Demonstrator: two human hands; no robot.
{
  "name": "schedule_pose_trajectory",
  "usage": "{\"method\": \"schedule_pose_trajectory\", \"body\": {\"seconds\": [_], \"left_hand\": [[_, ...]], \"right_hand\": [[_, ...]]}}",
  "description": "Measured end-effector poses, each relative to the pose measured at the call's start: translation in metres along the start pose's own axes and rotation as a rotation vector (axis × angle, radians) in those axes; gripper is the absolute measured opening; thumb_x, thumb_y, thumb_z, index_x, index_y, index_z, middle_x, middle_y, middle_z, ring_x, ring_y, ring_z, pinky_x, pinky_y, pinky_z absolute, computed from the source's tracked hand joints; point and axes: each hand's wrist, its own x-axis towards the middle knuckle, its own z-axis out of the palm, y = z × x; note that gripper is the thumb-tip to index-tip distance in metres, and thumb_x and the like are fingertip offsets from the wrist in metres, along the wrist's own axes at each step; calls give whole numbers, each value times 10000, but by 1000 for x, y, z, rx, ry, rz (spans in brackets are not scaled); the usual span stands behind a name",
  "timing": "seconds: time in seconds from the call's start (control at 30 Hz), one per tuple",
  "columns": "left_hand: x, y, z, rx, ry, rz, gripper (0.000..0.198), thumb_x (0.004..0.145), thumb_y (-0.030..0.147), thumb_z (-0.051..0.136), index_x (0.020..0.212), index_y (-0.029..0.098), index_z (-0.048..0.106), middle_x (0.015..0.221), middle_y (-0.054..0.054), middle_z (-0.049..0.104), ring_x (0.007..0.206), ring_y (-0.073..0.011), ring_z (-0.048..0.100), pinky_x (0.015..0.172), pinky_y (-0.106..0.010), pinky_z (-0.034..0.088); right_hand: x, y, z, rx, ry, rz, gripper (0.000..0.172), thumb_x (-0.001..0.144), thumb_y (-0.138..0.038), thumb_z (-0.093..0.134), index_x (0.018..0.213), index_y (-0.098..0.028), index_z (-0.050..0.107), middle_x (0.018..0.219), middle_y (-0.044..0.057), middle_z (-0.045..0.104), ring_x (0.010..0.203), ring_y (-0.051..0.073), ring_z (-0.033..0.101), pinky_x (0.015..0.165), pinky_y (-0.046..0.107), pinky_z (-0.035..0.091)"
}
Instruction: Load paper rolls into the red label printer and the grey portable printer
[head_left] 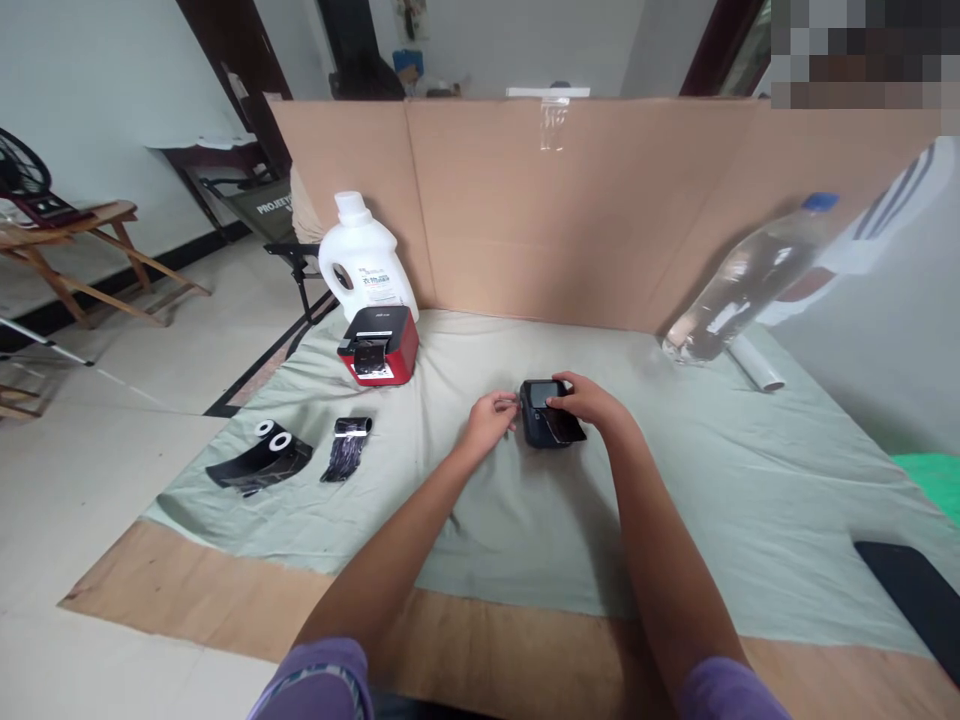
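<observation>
A small black label printer (536, 425) with a grey screen sits on the cloth before me. A dark glossy strip (564, 427) sticks out at its front right. My right hand (589, 400) grips the printer's right side, its thumb at the screen's edge. At the printer's left side is my left hand (491, 418), thumb and forefinger pinched together close to the casing. Whatever lies between those fingertips is too small to make out.
Left on the cloth (510, 530) are a dark roll (347, 448), black film strips (262, 465) with two white rings, and a red-black printer (397, 350). Behind it stands a white jug (375, 255). A clear bottle (742, 285) leans right, against the cardboard (525, 220). A phone (911, 590) lies front right.
</observation>
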Motion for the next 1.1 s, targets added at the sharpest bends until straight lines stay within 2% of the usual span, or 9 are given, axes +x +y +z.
{"method": "schedule_pose_trajectory", "body": {"seconds": [0.17,0.27,0.33,0.5,0.6,0.73,0.83,0.97,1.1], "left_hand": [[-4,1,2,-30,17,6,234,842,112,600,1064,115,672,994,-119,769,496,-88,597,488,-224,413],[-3,6,3,49,29,88,243,875,168,646,1103,104,701,1115,-154,749,766,-143,696,654,-234,509],[0,12,5,82,-5,80,384,873,222,700,1240,109,683,1261,-173,701,923,-176,700,744,-247,533],[7,28,8,62,-240,-97,737,883,271,710,1562,208,429,1482,-173,558,614,-81,604,455,-201,386],[8,28,9,46,-265,-89,735,898,262,681,1577,196,406,1447,-169,590,529,-49,533,382,-192,296],[7,21,9,10,-250,-69,737,895,264,693,1575,225,411,1530,-173,511,523,-38,544,370,-184,305],[7,18,3,-50,-254,-107,693,923,317,681,1561,228,427,1564,-183,467,566,-48,606,390,-168,353],[6,20,-14,-220,-250,-221,520,1025,345,492,1512,165,464,1476,-201,559,670,-105,704,476,-178,475],[5,23,-25,-325,-275,-246,410,993,228,503,1387,125,549,1379,-201,635,690,-117,715,543,-208,533]], "right_hand": [[-4,-5,1,-7,-20,28,563,834,-263,713,1377,-186,586,954,88,714,791,202,662,744,314,523],[-9,-11,-1,-34,-31,59,574,853,-287,702,1401,-188,561,1026,104,702,780,187,637,715,300,509],[-12,-15,-2,-50,-40,77,586,865,-305,692,1421,-199,540,1065,106,691,766,176,619,689,289,498],[-15,-18,-5,-40,-70,111,588,882,-305,676,1437,-223,503,1112,100,668,807,172,607,635,253,478],[-15,-20,-6,-46,-80,125,587,879,-302,676,1431,-240,484,1113,95,661,826,182,605,595,241,470],[-15,-23,-6,-52,-111,153,578,882,-305,661,1424,-253,469,1110,94,658,825,188,605,555,233,471],[-17,-25,-5,-79,-98,168,566,892,-315,644,1428,-259,470,1141,103,656,873,205,620,561,236,489],[-19,-25,-3,-91,-71,170,579,896,-347,633,1447,-283,470,1206,106,666,972,242,652,605,266,526],[-22,-28,4,-190,11,139,587,892,-426,637,1439,-253,510,1274,119,671,1051,266,669,801,338,551]]}}
